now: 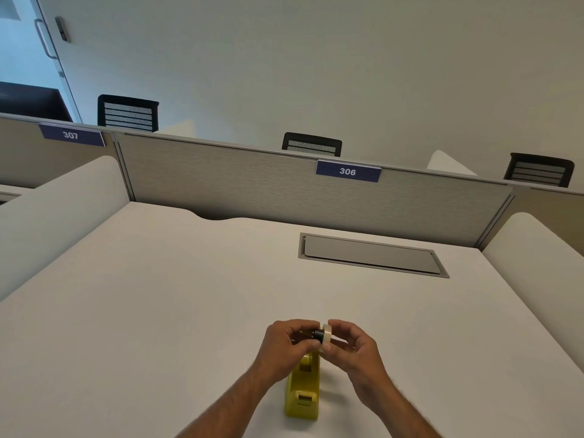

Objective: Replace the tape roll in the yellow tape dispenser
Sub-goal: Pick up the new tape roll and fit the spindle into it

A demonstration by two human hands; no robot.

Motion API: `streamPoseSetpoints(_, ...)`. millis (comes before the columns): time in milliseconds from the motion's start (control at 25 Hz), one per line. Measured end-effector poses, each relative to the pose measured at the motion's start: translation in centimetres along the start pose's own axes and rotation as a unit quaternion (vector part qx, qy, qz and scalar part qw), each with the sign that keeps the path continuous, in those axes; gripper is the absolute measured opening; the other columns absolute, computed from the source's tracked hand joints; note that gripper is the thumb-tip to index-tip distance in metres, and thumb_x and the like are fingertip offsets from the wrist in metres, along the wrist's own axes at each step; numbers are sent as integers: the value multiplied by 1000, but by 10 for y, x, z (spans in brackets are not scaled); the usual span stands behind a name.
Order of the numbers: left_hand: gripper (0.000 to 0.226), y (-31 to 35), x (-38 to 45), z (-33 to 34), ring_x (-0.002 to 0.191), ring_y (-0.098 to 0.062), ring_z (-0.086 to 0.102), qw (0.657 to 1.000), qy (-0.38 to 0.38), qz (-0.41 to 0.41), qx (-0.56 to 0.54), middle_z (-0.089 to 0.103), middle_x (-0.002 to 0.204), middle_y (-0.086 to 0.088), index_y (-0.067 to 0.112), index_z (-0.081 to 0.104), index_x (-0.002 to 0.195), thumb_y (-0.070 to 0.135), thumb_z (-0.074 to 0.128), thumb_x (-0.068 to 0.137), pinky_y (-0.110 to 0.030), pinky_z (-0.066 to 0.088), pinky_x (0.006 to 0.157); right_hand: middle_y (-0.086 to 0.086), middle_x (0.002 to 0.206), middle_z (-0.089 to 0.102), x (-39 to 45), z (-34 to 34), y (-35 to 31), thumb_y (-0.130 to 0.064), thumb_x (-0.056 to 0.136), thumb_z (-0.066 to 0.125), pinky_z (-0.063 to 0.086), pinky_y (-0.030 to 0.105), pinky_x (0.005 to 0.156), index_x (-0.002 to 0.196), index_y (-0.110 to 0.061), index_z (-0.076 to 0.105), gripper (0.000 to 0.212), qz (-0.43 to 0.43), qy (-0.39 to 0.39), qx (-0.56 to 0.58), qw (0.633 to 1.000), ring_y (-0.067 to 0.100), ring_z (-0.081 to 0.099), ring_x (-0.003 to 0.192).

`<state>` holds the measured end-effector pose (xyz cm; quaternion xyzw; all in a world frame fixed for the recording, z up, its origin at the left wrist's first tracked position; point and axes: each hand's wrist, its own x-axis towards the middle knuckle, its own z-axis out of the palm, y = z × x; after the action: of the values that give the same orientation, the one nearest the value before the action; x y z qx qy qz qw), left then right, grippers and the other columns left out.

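Two hands above one yellow dispenser [302, 392] on a desk [158, 295]. Left hand [286, 344] pinches a black core [318, 334]; right hand [354, 346] pinches one tape roll [326, 335]. Two signs: 306 [348, 171], 307 [71, 135].

Far end of yellow tape dispenser [302, 394] hidden behind left hand [284, 344] and right hand [354, 346]. Black core [318, 334] and tape roll [326, 334] partly covered by fingers; whether core sits fully in roll: cannot tell. Both forearms cut off by bottom edge. Chairs [311, 144] behind partition [284, 184] show backrests only.
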<state>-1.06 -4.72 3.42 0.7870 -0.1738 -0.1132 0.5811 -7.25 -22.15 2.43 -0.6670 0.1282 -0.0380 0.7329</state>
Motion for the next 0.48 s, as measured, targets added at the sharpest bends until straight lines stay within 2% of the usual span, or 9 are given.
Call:
streamPoseSetpoints(160, 33, -1, -1, 1, 101, -13, 72, 1000, -5, -3, -14, 77, 110, 1, 20, 73, 115, 11, 76, 83, -38, 58, 96, 5, 108, 76, -1, 0, -1, -13, 64, 93, 63, 36, 75, 110, -22, 71, 51, -9, -9, 4, 1000, 27, 73, 100)
streamPoseSetpoints(320, 31, -2, -2, 0, 103, -6, 68, 1000, -16, 18, 3, 75, 111, 5, 24, 73, 115, 12, 73, 86, -33, 56, 96, 5, 102, 77, -3, 1, -1, -19, 57, 97, 63, 43, 78, 108, -22, 74, 57, -23, -10, -18, 1000, 28, 73, 97)
streamPoseSetpoints(480, 31, 1, -4, 4, 103, -3, 67, 999, -27, 16, -14, 75, 109, 12, 34, 72, 115, 21, 72, 87, -34, 57, 95, 2, 93, 78, -2, 6, -3, -31, 47, 98, 64, 37, 67, 98, -25, 77, 55, -32, 31, -38, 998, 26, 75, 84)
